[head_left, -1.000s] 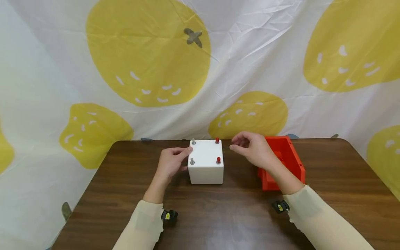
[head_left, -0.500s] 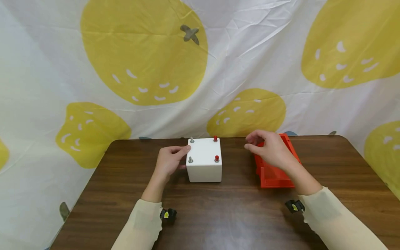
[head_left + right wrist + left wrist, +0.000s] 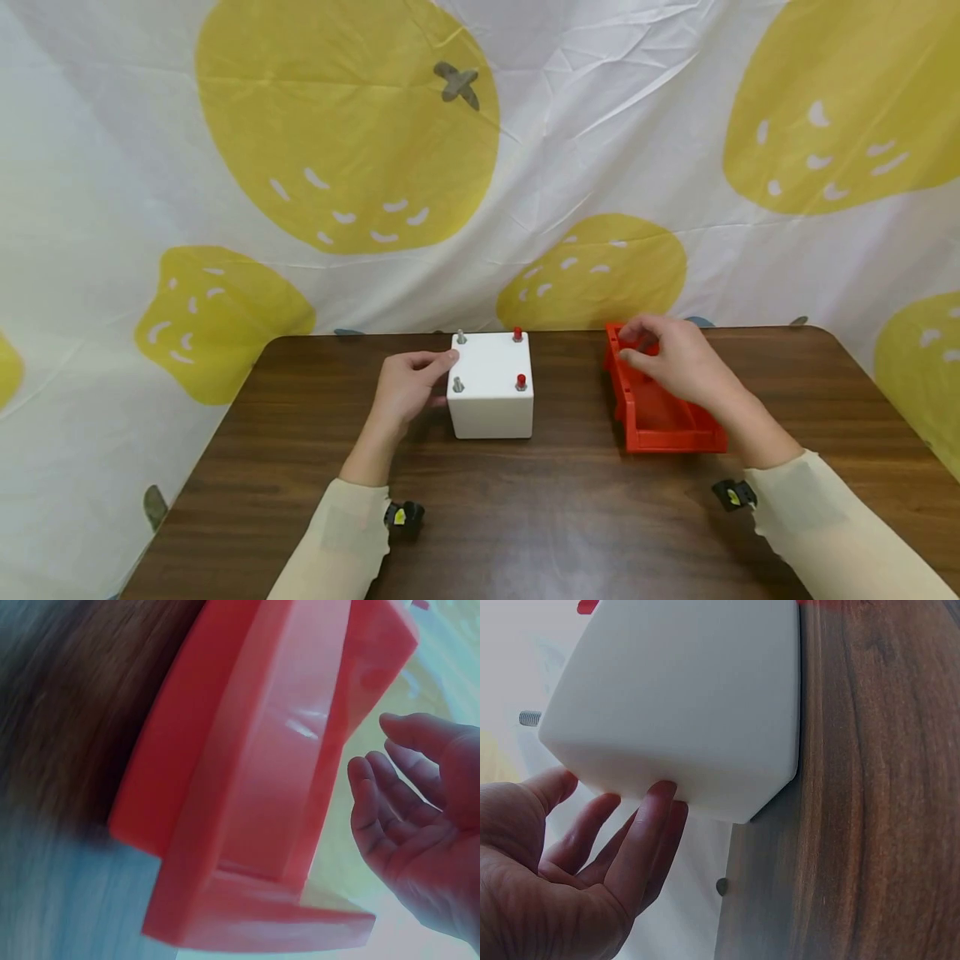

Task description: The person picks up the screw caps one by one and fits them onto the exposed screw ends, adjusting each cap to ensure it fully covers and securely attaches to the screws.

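A white box (image 3: 491, 367) stands on the table with threaded bolts sticking up at its top corners. The two left bolts (image 3: 458, 384) are bare metal above their nuts, and the two right ones wear red caps (image 3: 521, 381). My left hand (image 3: 408, 385) touches the box's left side with its fingertips, its thumb resting at the top edge; the left wrist view shows these fingers (image 3: 649, 832) fairly straight. My right hand (image 3: 675, 358) hovers over the red bin (image 3: 675, 442), thumb and fingers apart and loosely bent, holding nothing. The hand hides part of the bin's inside.
The brown wooden table (image 3: 525, 517) reaches back to a white curtain (image 3: 360, 292) printed with yellow fruit, close behind the box and bin. A strip of table separates the box from the bin. Black wrist cameras (image 3: 405, 514) sit at both sleeves.
My right hand has moved right, away from beside the white box to over the red bin. The left hand and the box stay in place.
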A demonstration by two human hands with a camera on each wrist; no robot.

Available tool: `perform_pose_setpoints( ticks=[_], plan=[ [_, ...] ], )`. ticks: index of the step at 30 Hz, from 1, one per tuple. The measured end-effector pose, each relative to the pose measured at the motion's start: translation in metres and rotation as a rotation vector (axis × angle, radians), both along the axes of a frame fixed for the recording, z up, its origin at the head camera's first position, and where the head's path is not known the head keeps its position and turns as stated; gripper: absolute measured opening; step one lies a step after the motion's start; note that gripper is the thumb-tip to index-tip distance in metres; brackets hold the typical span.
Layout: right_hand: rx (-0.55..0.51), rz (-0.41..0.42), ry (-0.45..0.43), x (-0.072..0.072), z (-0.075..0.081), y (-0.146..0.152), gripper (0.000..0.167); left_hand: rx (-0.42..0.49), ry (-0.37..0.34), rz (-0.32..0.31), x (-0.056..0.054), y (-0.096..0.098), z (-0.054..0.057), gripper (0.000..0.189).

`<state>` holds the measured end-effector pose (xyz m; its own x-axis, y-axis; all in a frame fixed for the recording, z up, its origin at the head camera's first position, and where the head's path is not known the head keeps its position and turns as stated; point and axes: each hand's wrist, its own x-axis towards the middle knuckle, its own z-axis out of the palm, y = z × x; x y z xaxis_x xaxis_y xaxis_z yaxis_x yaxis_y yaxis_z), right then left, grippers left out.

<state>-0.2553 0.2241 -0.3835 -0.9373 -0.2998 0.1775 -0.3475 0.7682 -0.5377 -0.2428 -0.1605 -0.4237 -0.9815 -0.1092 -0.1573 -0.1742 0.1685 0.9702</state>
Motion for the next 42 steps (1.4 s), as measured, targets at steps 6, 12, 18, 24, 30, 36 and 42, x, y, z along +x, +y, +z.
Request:
perform_pose_setpoints(
  ticks=[6, 12, 18, 24, 30, 36, 42],
  plan=[
    [0.084, 0.002, 0.003, -0.006, -0.004, 0.008, 0.025, 0.002, 0.002, -0.001, -0.001, 0.0, -0.001, 0.043],
    [0.21, 0.022, 0.041, -0.014, -0.015, 0.011, 0.027, 0.01, 0.016, -0.003, 0.0, 0.0, 0.0, 0.041],
    [0.324, 0.013, 0.021, -0.019, -0.021, 0.01, 0.016, 0.013, 0.025, -0.002, 0.0, 0.001, 0.0, 0.041],
    [0.427, -0.024, -0.066, -0.022, -0.022, 0.006, 0.013, 0.013, 0.029, 0.002, -0.001, 0.001, -0.001, 0.04],
    [0.468, -0.076, -0.131, -0.024, -0.025, 0.002, 0.008, 0.013, 0.031, 0.003, -0.002, 0.001, -0.001, 0.039],
    [0.486, -0.072, -0.153, -0.024, -0.031, 0.002, 0.009, 0.028, 0.032, -0.001, -0.001, 0.002, -0.001, 0.038],
    [0.503, -0.044, -0.15, -0.024, -0.035, 0.0, 0.012, 0.025, 0.04, -0.003, -0.002, 0.003, -0.003, 0.038]
  ],
)
